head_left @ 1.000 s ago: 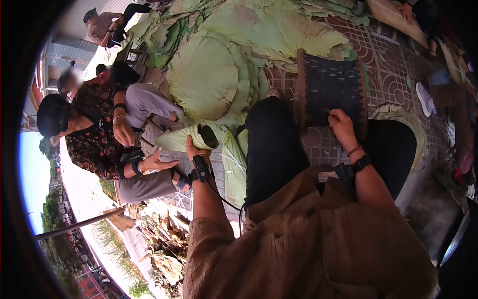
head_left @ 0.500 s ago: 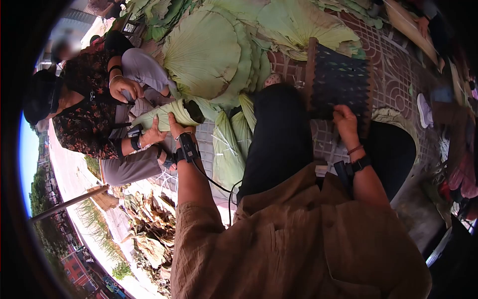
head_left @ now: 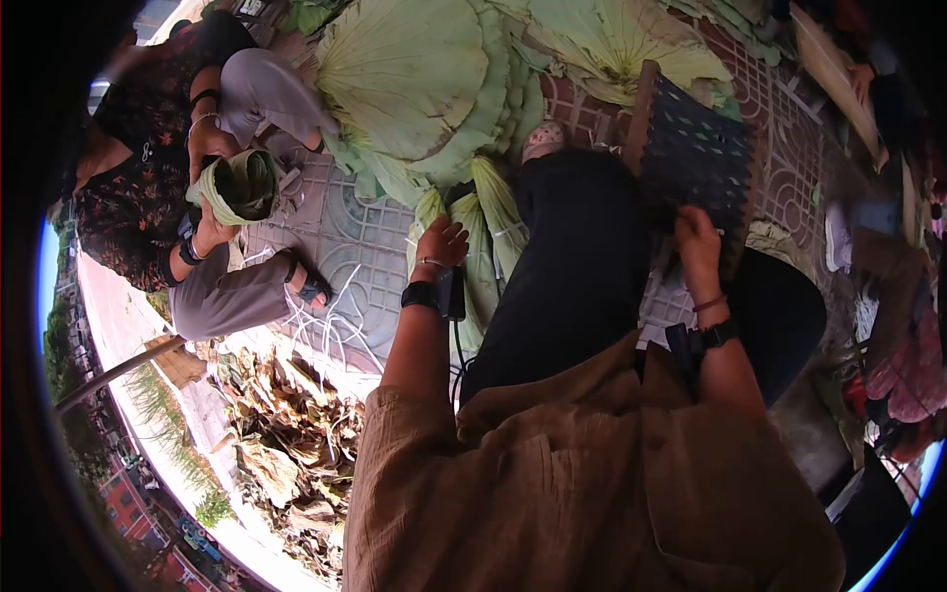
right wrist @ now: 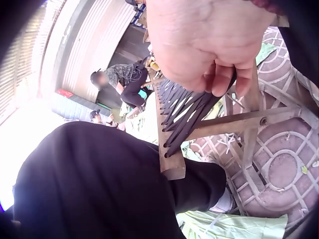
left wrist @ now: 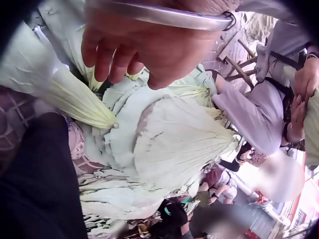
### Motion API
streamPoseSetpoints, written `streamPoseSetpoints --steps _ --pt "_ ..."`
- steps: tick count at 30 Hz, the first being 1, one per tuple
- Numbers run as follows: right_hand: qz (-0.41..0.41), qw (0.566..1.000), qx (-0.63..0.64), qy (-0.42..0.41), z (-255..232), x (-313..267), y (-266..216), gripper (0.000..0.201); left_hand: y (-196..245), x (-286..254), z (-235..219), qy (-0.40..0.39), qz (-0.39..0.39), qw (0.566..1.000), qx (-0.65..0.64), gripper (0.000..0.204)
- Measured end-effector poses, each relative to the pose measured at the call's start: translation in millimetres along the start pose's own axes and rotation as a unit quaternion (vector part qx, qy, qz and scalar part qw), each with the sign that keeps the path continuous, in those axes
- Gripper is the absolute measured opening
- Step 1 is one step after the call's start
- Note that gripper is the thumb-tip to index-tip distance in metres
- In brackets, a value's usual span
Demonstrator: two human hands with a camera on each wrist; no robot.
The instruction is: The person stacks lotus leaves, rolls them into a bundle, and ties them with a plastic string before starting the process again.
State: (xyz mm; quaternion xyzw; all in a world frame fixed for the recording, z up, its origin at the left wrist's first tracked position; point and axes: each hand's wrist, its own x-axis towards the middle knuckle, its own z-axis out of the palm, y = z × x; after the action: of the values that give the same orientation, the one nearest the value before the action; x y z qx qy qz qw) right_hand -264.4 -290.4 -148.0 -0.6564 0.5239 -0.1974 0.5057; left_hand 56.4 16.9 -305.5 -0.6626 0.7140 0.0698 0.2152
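My left hand (head_left: 442,243) hangs with loosely bent fingers over several tied green leaf bundles (head_left: 473,232) beside my knee. In the left wrist view it holds nothing, and a bundle's narrow stem end (left wrist: 102,117) points out below it. My right hand (head_left: 697,240) grips the near edge of a folding stool (head_left: 695,148) with a wooden frame and black woven seat. Up close in the right wrist view, its fingers curl over the dark webbing (right wrist: 192,107). The person at left holds a hollow rolled leaf bundle (head_left: 219,187) between both hands.
A tall stack of broad round leaves (head_left: 404,84) lies ahead on the patterned paving, with another leaf pile (head_left: 621,44) behind the stool. White string (head_left: 340,321) trails near the other person's sandal. Dry brown leaves (head_left: 286,454) heap at lower left.
My left hand has let go of the rolled leaf bundle, which the other person now holds farther left. It has come back rightward over the tied bundles. My right hand stays on the stool.
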Motion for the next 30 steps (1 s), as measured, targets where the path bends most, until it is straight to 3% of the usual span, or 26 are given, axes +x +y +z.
streamPoseSetpoints --steps 1,2,4,5,7,9,10,11,12,13,14,15,16,17,19,24,26,30 --pt "-0.001 1.0 -0.003 0.002 0 2 3 0.017 17 13 -4 0.02 -0.089 0.886 -0.454 0.013" --pt "-0.033 0.999 -0.018 0.014 0 4 11 0.017 33 25 -9 0.118 -0.138 0.569 -0.802 0.007" --pt "-0.067 0.997 -0.037 0.033 0 7 21 0.017 45 46 -35 -0.081 -0.461 0.343 -0.814 0.032" --pt "-0.054 0.998 -0.003 0.021 0 7 26 0.017 51 51 -41 -0.082 -0.455 0.344 -0.817 0.032" --pt "-0.047 0.998 0.025 0.019 -3 7 24 0.017 70 63 -36 0.017 -0.519 0.559 -0.646 0.06" --pt "-0.057 0.997 0.041 -0.003 -1 2 17 0.016 77 74 -22 0.045 -0.523 0.534 -0.663 0.071" --pt "-0.037 0.999 0.031 -0.007 1 -4 10 0.015 72 75 -35 0.027 -0.516 0.516 -0.683 0.073" --pt "-0.028 0.999 0.021 -0.001 1 -6 -1 0.015 73 78 -32 0.058 -0.506 0.528 -0.68 0.076" --pt "-0.033 0.998 0.049 0.018 6 -8 -3 0.014 78 85 -21 0.091 -0.52 0.576 -0.624 0.073" --pt "-0.013 0.998 0.054 0.022 7 -8 -5 0.014 77 91 -9 0.091 -0.512 0.593 -0.614 0.067" --pt "-0.035 0.998 0.045 0.027 8 -9 -5 0.015 74 94 -6 0.09 -0.492 0.499 -0.708 0.076" --pt "-0.038 0.997 0.067 0.03 9 -10 -3 0.015 77 100 8 0.099 -0.495 0.453 -0.735 0.079" --pt "-0.043 0.997 0.046 0.041 10 -11 -1 0.015 74 101 3 0.105 -0.502 0.451 -0.73 0.08" --pt "-0.038 0.998 0.023 0.044 9 -13 -11 0.015 68 102 -13 0.075 -0.531 0.484 -0.692 0.075" --pt "-0.043 0.997 -0.02 0.053 10 -15 -18 0.015 86 122 51 0.087 -0.549 0.458 -0.694 0.062" --pt "-0.04 0.996 -0.04 0.068 7 -17 -26 0.016 93 135 124 0.175 -0.492 0.416 -0.744 0.041" --pt "-0.047 0.994 -0.079 0.062 8 -20 -31 0.018 81 123 99 0.153 -0.48 0.425 -0.752 0.041" --pt "-0.027 0.993 -0.089 0.069 7 -22 -34 0.02 58 94 52 0.108 -0.381 0.426 -0.813 0.041"
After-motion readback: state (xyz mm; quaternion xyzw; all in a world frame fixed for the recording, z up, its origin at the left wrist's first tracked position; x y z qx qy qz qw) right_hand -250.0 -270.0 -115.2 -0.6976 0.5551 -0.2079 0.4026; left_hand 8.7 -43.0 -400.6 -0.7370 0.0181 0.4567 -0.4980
